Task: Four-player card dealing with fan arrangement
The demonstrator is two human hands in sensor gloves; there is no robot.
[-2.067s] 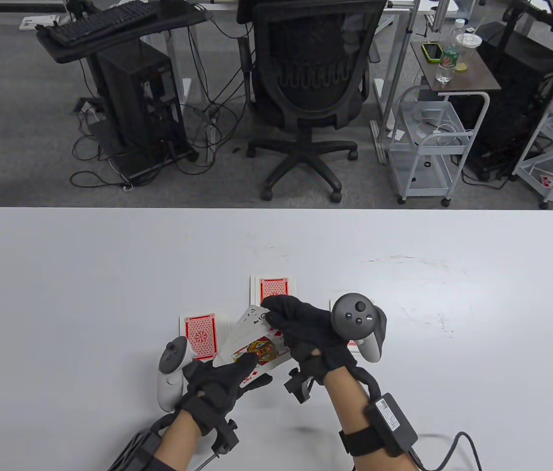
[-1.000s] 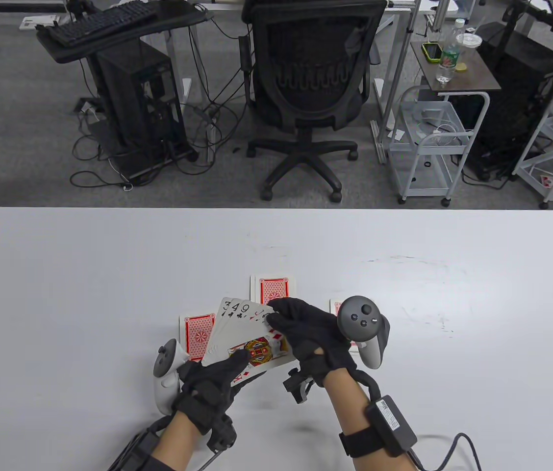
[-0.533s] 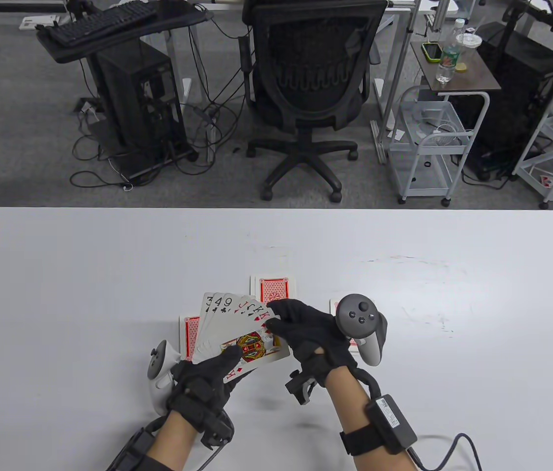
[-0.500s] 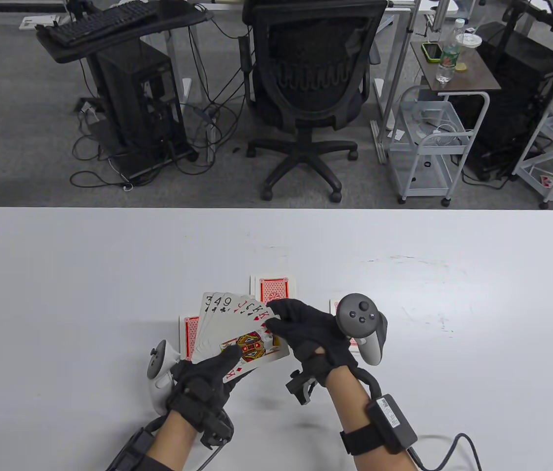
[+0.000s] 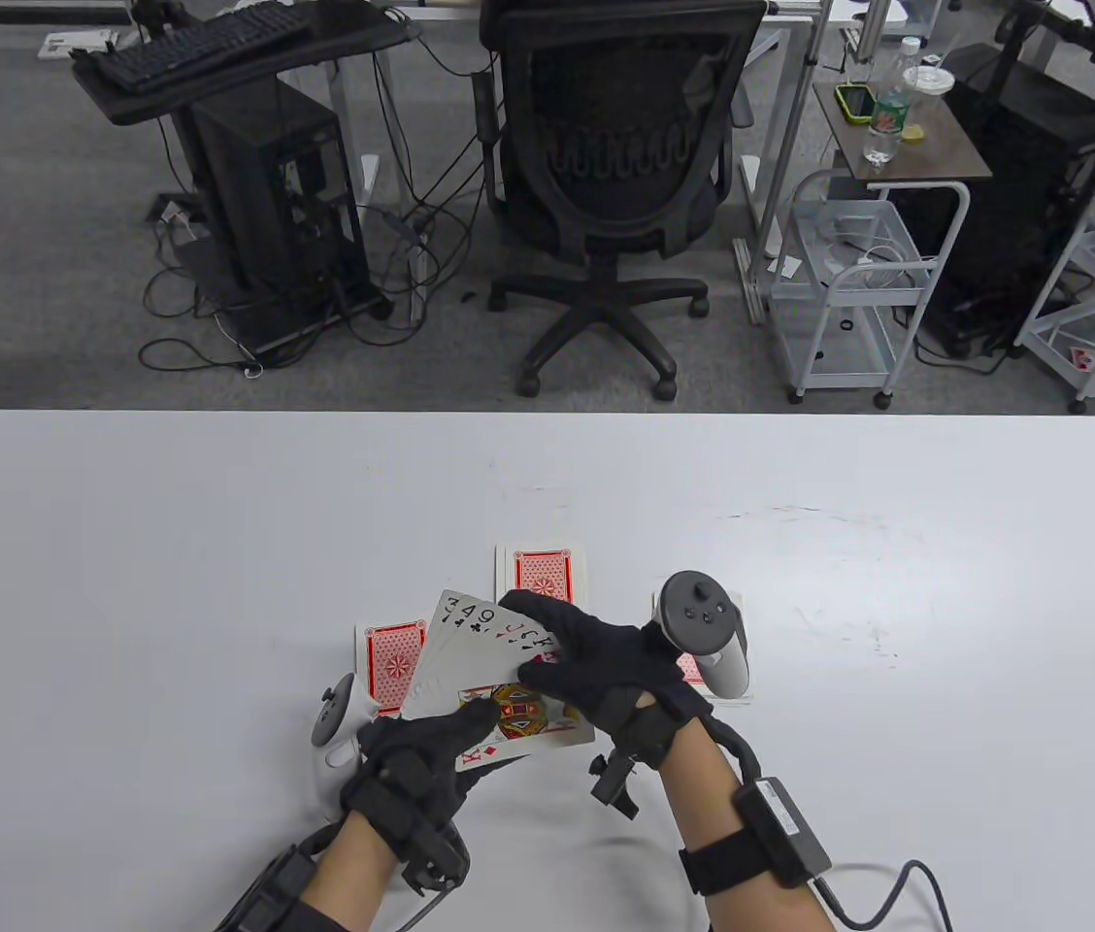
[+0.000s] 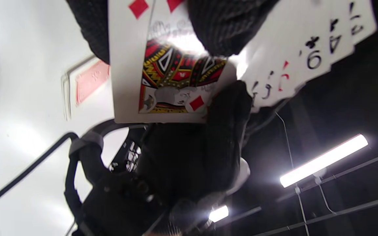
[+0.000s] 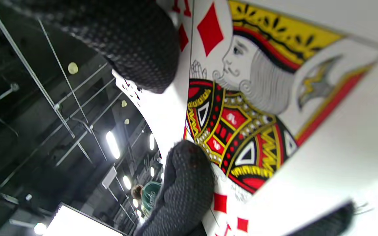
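A: Six-ish cards, a fan (image 5: 494, 670), are held face up above the table (image 5: 169, 544), pinched at the near corner by the left hand (image 5: 421, 767).

B: Right hand (image 5: 596, 665) is closed over the far-right edge.

Both hands wear black knit gloves, left hand (image 5: 407, 777) and right hand (image 5: 620, 670). The white tracker (image 5: 332, 730) is strapped on the left one, the dark grey tracker (image 5: 700, 631) on the right. Bare forearms, and a black box (image 5: 782, 820) with a cable (image 5: 907, 888) is strapped to the right wrist.
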